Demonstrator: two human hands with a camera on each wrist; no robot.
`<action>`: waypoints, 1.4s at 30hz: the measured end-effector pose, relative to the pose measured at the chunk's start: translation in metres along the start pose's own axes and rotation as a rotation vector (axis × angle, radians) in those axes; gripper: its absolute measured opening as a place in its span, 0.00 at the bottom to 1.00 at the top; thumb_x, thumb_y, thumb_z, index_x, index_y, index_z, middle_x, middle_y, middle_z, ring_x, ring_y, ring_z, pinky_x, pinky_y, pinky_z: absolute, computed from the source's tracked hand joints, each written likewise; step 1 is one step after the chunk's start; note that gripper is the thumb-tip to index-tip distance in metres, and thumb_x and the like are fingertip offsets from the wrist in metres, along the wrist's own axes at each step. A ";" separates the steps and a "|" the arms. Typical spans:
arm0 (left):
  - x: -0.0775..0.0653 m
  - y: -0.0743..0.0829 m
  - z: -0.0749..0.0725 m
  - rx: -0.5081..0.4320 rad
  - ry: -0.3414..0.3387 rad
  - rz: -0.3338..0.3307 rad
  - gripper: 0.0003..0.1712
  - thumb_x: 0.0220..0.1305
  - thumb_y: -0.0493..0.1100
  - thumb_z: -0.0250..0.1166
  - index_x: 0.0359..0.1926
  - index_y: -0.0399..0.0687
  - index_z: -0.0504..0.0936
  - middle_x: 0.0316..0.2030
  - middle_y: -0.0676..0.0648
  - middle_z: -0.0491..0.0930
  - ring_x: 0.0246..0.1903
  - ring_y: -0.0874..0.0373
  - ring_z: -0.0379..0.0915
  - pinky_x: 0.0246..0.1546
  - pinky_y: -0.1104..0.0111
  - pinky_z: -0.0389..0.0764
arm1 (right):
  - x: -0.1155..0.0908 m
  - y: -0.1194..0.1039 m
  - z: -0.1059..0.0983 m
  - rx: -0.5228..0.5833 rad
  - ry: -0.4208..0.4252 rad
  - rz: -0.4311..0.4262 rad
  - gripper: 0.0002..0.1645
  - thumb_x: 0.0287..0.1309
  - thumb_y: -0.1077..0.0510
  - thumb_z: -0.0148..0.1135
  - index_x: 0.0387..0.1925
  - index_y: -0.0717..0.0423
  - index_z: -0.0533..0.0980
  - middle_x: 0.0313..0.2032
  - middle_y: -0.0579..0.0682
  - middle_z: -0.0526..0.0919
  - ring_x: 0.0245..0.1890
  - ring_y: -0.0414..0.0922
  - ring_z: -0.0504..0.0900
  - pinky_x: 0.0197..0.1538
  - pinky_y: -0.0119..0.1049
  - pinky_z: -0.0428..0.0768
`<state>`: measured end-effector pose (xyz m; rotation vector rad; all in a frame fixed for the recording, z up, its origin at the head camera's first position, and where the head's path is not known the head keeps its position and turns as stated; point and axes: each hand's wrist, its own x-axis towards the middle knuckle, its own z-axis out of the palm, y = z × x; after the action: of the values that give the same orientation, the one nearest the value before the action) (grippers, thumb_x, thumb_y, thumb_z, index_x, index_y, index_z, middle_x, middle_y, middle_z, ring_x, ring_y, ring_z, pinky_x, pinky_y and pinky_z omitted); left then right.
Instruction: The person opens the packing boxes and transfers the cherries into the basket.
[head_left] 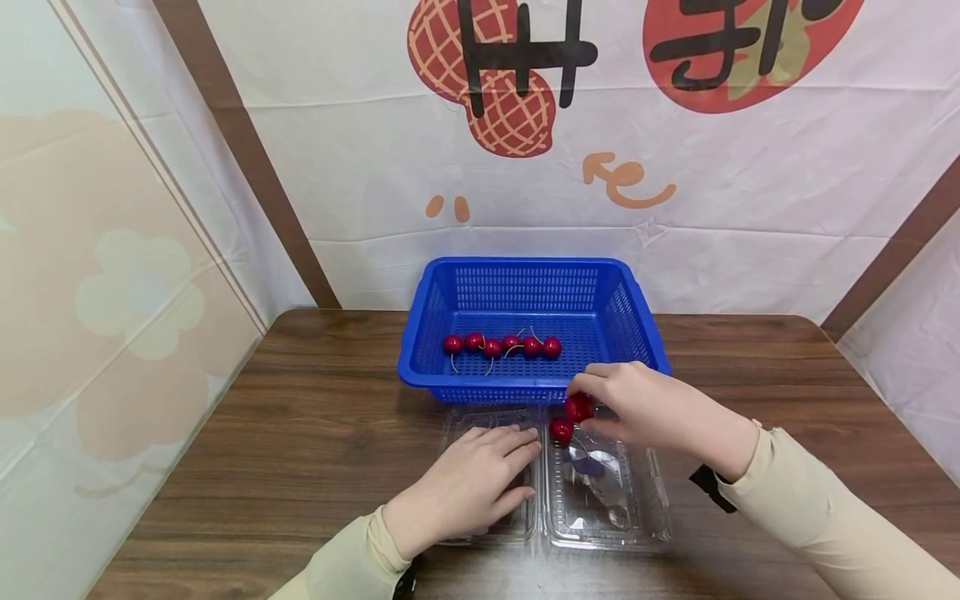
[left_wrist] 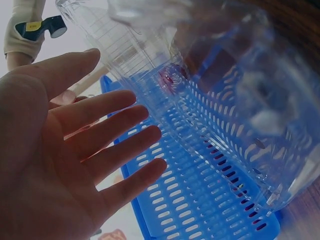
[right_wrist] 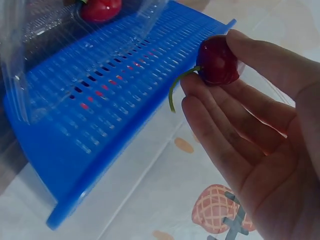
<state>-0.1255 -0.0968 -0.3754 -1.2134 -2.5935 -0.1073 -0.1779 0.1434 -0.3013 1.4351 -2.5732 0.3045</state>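
Note:
In my right hand, a red cherry with a green stem is pinched between thumb and fingers, above the clear plastic box. Another cherry lies inside that box, in its far left corner. My left hand is over the other clear half on the left, fingers extended and holding nothing; in the left wrist view its palm faces the clear plastic. Whether those fingers touch the plastic, I cannot tell. Just beyond stands a blue basket with a row of several stemmed cherries.
The brown wooden table carries the basket and the clear box. Behind it hangs a white printed cloth. A pale cloth panel runs along the left side.

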 end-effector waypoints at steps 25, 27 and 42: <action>-0.001 0.000 0.001 0.004 0.000 0.000 0.28 0.60 0.56 0.57 0.56 0.46 0.76 0.57 0.47 0.75 0.56 0.51 0.68 0.50 0.52 0.75 | 0.016 0.014 -0.018 -0.036 0.023 0.012 0.17 0.46 0.54 0.69 0.39 0.54 0.77 0.30 0.45 0.79 0.27 0.35 0.76 0.29 0.32 0.80; 0.000 -0.001 0.001 0.005 0.001 -0.001 0.28 0.60 0.56 0.57 0.56 0.46 0.76 0.57 0.47 0.75 0.56 0.51 0.68 0.50 0.52 0.75 | 0.017 0.016 -0.020 -0.036 0.024 0.014 0.17 0.45 0.54 0.69 0.38 0.55 0.77 0.30 0.45 0.79 0.27 0.36 0.77 0.29 0.32 0.80; 0.000 -0.001 0.000 0.006 -0.003 -0.010 0.28 0.59 0.57 0.57 0.56 0.46 0.76 0.57 0.48 0.75 0.57 0.51 0.68 0.50 0.51 0.75 | 0.029 0.025 -0.027 -0.026 0.021 0.047 0.15 0.46 0.54 0.68 0.37 0.54 0.78 0.31 0.44 0.81 0.29 0.37 0.77 0.31 0.33 0.80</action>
<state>-0.1260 -0.0970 -0.3757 -1.1998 -2.6007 -0.1002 -0.2124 0.1401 -0.2698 1.3570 -2.5878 0.2900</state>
